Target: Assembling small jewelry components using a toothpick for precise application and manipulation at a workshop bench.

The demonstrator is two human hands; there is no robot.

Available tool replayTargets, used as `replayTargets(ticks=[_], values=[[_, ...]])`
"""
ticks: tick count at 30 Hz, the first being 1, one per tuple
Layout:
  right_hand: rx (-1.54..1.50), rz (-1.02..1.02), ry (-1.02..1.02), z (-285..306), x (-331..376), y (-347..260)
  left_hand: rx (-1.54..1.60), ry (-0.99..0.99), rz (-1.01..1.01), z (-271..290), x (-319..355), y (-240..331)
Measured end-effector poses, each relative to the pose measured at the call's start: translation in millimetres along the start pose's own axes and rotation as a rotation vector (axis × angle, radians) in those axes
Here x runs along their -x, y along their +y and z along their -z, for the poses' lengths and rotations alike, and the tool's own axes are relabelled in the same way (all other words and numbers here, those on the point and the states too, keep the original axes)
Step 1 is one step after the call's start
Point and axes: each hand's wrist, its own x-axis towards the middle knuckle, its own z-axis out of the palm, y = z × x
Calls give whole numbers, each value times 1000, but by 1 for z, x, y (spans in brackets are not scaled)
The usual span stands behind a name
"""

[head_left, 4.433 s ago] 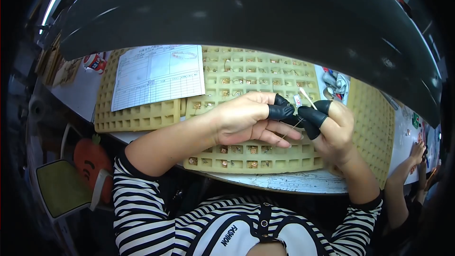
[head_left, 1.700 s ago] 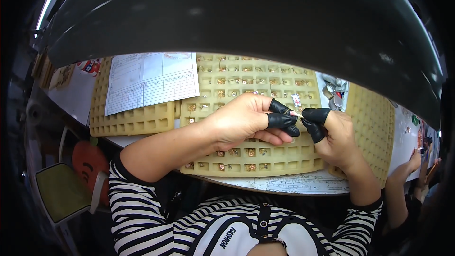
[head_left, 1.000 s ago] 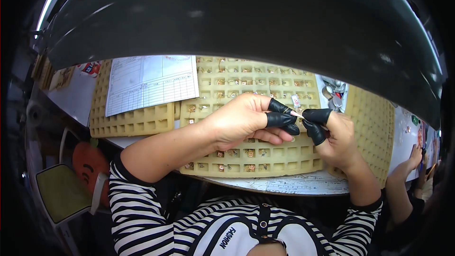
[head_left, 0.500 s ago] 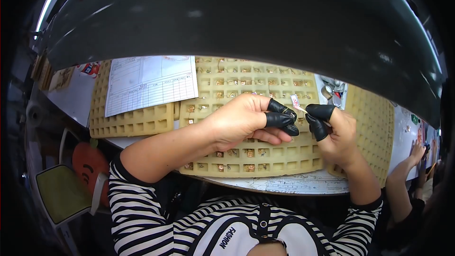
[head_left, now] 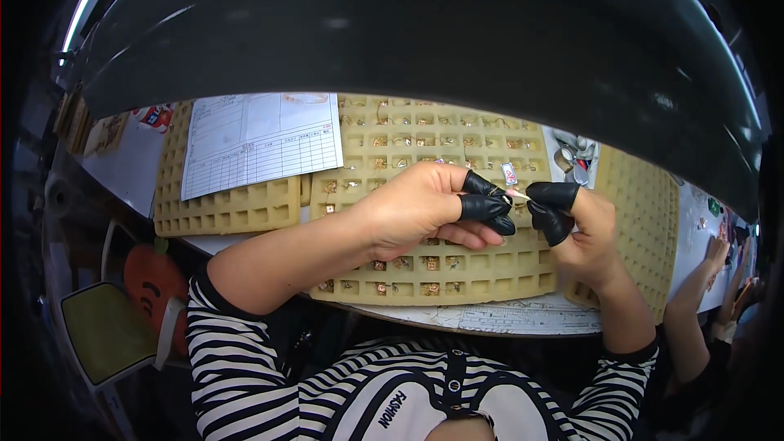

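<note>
Black finger covers wrap the thumb and index finger of my left hand (head_left: 441, 206), which pinches a tiny piece whose kind I cannot make out, mostly hidden between the fingertips. In my right hand (head_left: 584, 224), also with black covers on two fingers, is a thin pale stick (head_left: 520, 194) with a pinkish tip. That tip meets, or nearly meets, my left fingertips. Both hands are above a yellowish tray (head_left: 482, 299) of square pockets. Several pockets hold small gold-coloured pieces (head_left: 431, 263). A small white label (head_left: 510, 173) with red marks lies just beyond my fingers.
A printed sheet (head_left: 261, 143) covers part of another pocketed tray (head_left: 229, 222) at left. A third tray (head_left: 641, 220) stands at right, with metal items (head_left: 565, 159) behind. Another person's arm (head_left: 694, 302) reaches in at far right. A dark hood (head_left: 408, 33) overhangs the table.
The stick in my right hand has swung down and left, its pinkish tip now at my left fingertips. My left hand has barely moved.
</note>
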Motion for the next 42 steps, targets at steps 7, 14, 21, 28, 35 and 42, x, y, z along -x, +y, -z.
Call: replayTargets(ticks=[7, 14, 21, 28, 35, 42], values=[[-24, -56, -64, 5, -1, 3, -16, 3, 2, 1, 0, 0], [-345, -286, -283, 1, 3, 9, -92, 14, -13, 1, 4, -1], [-567, -574, -301, -1, 1, -3, -181, 3, -5, 3, 2, -1], [-381, -393, -147, 0, -1, -5, -248, 20, 6, 3, 1, -3], [-194, -242, -116, 0, -3, -6, -203, 24, -3, -1, 2, -1], [-55, 43, -38, 7, 1, 5, -237, -5, -38, -1, 2, -1]])
